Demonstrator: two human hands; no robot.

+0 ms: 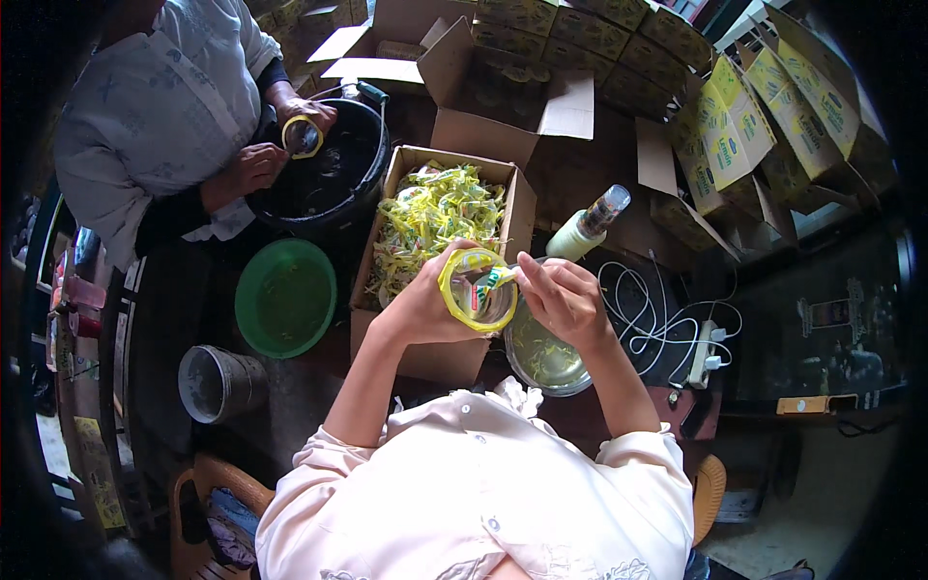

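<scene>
Jar [493, 312] up in mid-scene, mouth toward my camera, just past the near edge of the carton [523, 206]. Left hand [418, 307] has it: fingers curled around the left side, gripping. Right hand [568, 302] pinches a small packet [500, 277], green, white and yellow, thumb against finger, at the jar's right rim. Whether the packet touches the jar wall I cannot tell.

Handling, my guess: jar light, thin-walled and fairly stiff, smooth enough to slide if held loosely. I favour a wide wrap low on its side, mouth free; too hard a squeeze could dent it. Packet looks featherlight, its wrapper slick and crumply. I'd pinch one end flat between fingertips, gently, as the contents may snap.

Far of the hands, the carton carries a loose heap [440, 217] of similar packets. Under the right hand, a bowl [556, 390] with pale scraps in it. Bottle [580, 233] just far of that hand; white cables [665, 335] farther right. Left side: green basin [247, 307], grey bucket [247, 385]. Far left, a co-worker's hands [249, 172] hold a yellow-rimmed piece at a black bucket [381, 166].
</scene>
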